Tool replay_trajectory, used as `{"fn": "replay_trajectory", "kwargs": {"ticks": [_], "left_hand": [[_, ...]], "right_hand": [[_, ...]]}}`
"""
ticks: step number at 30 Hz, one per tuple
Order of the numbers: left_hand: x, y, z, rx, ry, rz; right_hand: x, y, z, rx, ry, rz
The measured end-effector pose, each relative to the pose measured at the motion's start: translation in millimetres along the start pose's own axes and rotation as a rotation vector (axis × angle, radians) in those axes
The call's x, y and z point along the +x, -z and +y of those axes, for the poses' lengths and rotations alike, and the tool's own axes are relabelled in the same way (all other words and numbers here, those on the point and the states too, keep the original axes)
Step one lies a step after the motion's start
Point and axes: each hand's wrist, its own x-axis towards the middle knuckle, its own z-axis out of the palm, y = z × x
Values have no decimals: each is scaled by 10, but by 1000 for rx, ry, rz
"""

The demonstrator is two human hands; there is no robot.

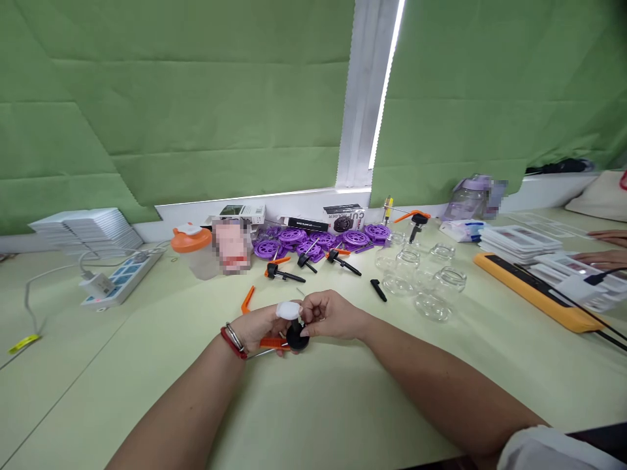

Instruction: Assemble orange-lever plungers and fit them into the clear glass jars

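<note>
My left hand (259,328), with a bandaged thumb and bracelets at the wrist, grips a pump sprayer head with an orange trigger (272,342) and a black round cap (297,339). My right hand (329,314) pinches the top of the same part, just above the black cap. Both hands meet over the pale green table (313,405). A loose orange trigger (247,299) lies just behind my left hand. Several more black-and-orange sprayer heads (284,274) lie farther back.
Purple round lids (313,240) are heaped near the wall. Several clear glass jars (431,287) stand to the right. A power strip (122,277) lies at left beside an orange-lidded bottle (193,251). A yellow tray (533,294) and another person's hands (605,248) are at far right.
</note>
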Motion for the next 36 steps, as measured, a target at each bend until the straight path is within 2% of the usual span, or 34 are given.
{"fn": "replay_trajectory", "kwargs": {"ticks": [26,36], "left_hand": [[1,8,16,6,8,-15],[49,76,-66,18,-11,-29]], "right_hand": [[9,-15,30,32,-1,10],[7,-26,19,3,-16,16]]}}
